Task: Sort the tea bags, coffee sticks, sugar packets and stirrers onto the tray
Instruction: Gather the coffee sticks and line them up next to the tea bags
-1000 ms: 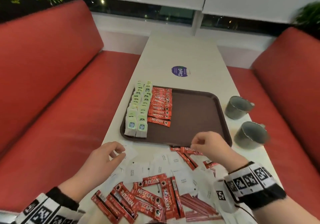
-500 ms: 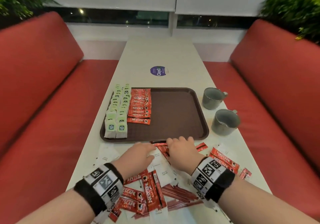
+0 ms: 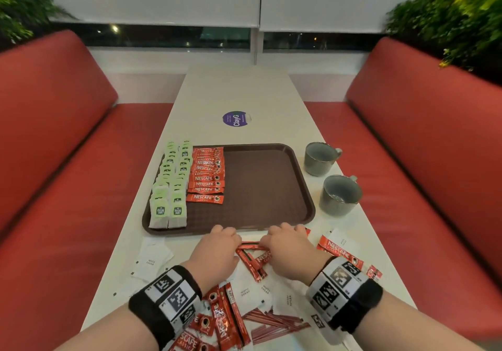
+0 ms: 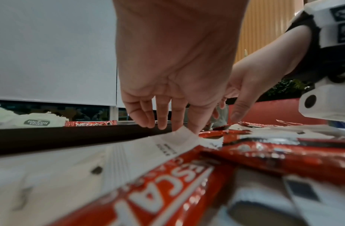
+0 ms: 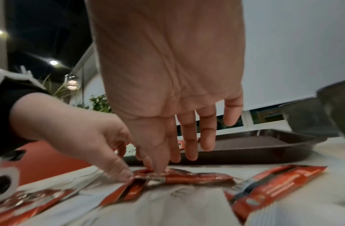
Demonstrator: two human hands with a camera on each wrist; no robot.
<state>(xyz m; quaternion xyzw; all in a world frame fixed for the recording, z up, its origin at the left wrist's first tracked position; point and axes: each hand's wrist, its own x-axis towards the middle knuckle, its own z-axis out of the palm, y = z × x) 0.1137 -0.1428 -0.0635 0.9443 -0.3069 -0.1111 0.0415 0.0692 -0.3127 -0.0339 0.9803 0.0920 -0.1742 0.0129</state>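
Observation:
A brown tray holds two rows of green tea bags at its left and a column of red coffee sticks beside them. Just in front of its near rim, one red coffee stick lies crosswise on the table between my hands. My right hand pinches the stick near its left part with thumb and index finger. My left hand has fairly straight fingers pointing down, and its thumb tip touches the stick's left end. White sugar packets, loose coffee sticks and red stirrers lie near me.
Two grey mugs stand right of the tray. Another coffee stick lies by my right wrist. A purple sticker marks the table beyond the tray. Red benches flank the table on both sides.
My left hand has come in from the left over the sugar packets. Both hands now meet at one coffee stick by the tray's near rim.

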